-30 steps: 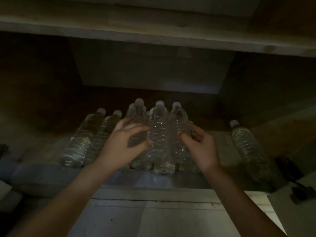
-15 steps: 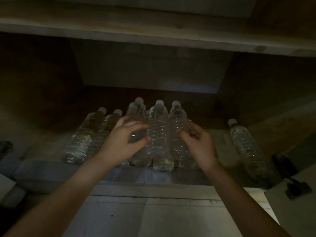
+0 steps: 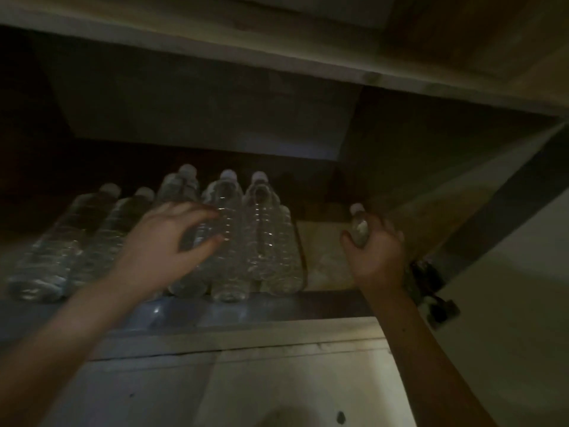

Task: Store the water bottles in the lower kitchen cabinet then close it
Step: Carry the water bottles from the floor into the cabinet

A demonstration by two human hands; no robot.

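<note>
Inside the dark lower cabinet (image 3: 308, 303), several clear water bottles with white caps stand upright in a group (image 3: 264, 235) on its floor. Two more bottles (image 3: 80, 229) stand to the left of them. My left hand (image 3: 166, 245) hovers with spread fingers in front of the middle group, holding nothing. My right hand (image 3: 375, 254) is wrapped around a single bottle (image 3: 359, 224) at the right; only its cap and shoulder show above my fingers.
The open cabinet door (image 3: 508, 272) with a dark hinge (image 3: 431, 291) stands at the right. A shelf or counter edge (image 3: 277, 60) overhangs the opening. Pale floor tiles (image 3: 277, 380) lie below the cabinet's front edge.
My right hand has left the middle group of bottles, moved right and closed around the lone bottle. My left hand stays by the group, fingers now spread wider.
</note>
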